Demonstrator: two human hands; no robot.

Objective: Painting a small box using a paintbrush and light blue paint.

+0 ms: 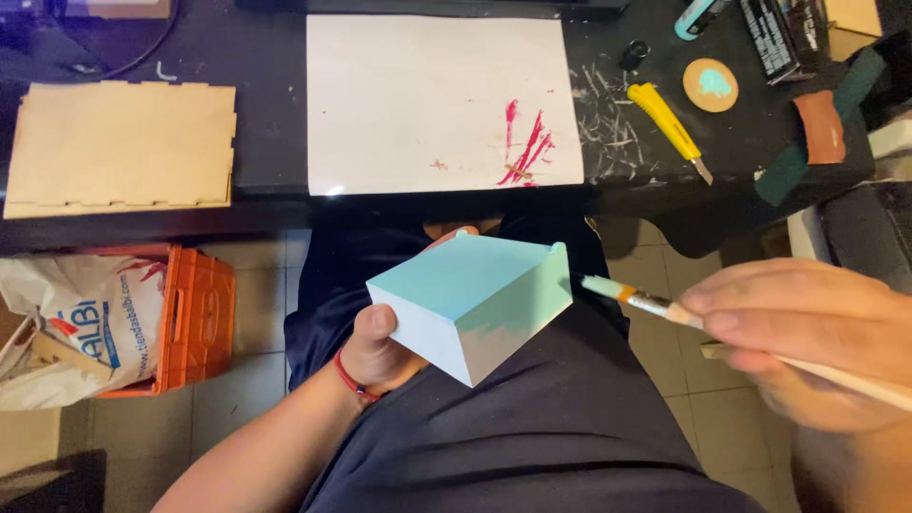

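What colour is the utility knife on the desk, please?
Yellow utility knife, seen in the head view.

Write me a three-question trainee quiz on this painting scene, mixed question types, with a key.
1. True or false: the left hand holds the light blue box.
2. The right hand holds: A) the yellow utility knife B) the paintbrush C) a pencil.
3. What marks the white sheet on the black desk?

Key: 1 true. 2 B. 3 Red paint streaks near its lower right corner.
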